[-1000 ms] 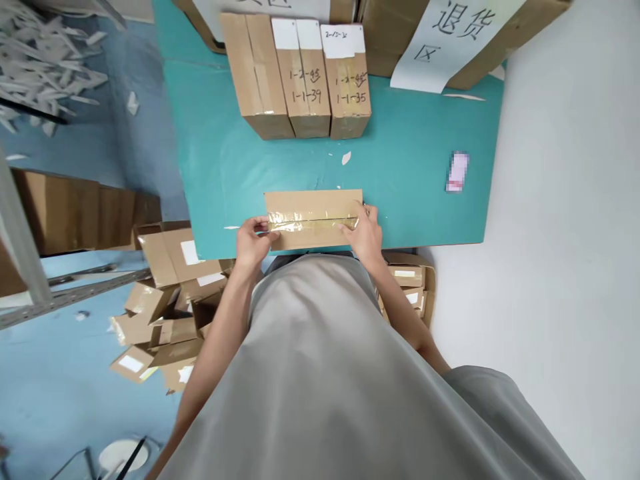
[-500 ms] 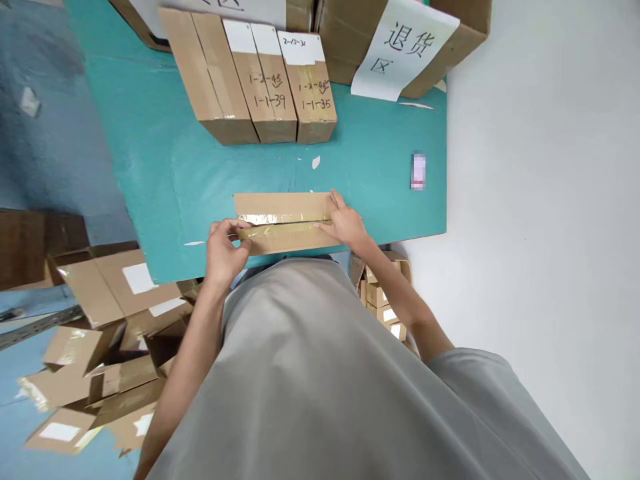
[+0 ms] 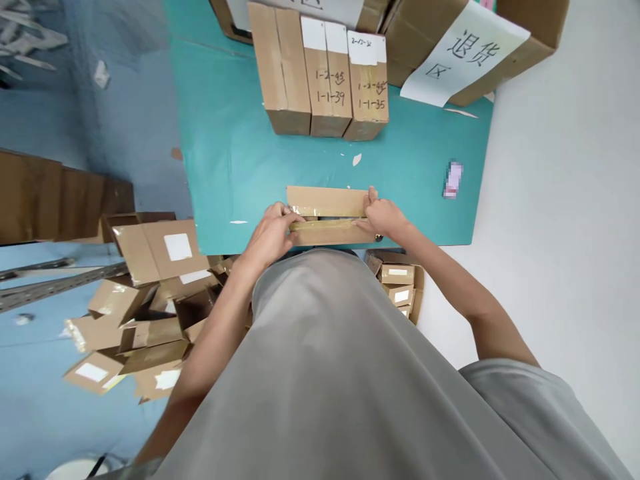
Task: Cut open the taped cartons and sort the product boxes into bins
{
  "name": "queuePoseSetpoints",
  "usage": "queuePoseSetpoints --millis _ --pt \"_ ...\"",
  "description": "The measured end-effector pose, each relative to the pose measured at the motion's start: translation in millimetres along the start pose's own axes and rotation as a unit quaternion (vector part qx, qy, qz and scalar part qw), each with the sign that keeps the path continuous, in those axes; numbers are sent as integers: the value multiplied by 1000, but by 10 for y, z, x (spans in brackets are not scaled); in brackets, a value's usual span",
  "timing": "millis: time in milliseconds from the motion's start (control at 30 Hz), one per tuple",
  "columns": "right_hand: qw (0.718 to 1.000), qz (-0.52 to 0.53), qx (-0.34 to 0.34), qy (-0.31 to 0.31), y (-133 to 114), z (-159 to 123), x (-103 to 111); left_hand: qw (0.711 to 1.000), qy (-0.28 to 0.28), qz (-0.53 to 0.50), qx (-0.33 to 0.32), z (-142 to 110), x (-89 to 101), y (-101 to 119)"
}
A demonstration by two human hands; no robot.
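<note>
A long, narrow cardboard box [image 3: 327, 200] lies near the front edge of the green table [image 3: 230, 160]. Clear tape runs along both of its top flaps, and a dark gap shows between them. My left hand [image 3: 270, 232] grips the left end, its fingers at the gap and on the near flap. At the right end, my right hand [image 3: 389, 217] holds both flaps, with fingers on the far one and the thumb on the near one. What lies inside the box cannot be made out.
Behind stand several taped boxes [image 3: 330, 100] with handwritten numbers and a larger carton [image 3: 425, 40] bearing a paper sign [image 3: 465, 53]. A blurred pale item [image 3: 453, 180] lies at the right. Opened cartons [image 3: 155, 250] pile up on the left floor; a carton of small boxes [image 3: 400, 273] is below right.
The gap between the box flaps has widened, and the near flap has parted from the far one. My left hand has turned more over the left end. The whole view has shifted.
</note>
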State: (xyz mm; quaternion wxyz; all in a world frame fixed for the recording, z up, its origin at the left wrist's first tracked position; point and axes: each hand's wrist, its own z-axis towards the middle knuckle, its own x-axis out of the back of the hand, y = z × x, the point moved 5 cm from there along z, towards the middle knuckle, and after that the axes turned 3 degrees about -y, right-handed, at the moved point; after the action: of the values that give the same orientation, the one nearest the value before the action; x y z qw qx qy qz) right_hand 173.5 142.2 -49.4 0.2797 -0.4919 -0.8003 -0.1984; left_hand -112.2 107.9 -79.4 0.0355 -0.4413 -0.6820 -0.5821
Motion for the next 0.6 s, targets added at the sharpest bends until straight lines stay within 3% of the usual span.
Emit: queuePoseSetpoints --millis 600 --pt "985 -139 99 -22 -9 87 178 999 -24 -25 8 -313 -134 215"
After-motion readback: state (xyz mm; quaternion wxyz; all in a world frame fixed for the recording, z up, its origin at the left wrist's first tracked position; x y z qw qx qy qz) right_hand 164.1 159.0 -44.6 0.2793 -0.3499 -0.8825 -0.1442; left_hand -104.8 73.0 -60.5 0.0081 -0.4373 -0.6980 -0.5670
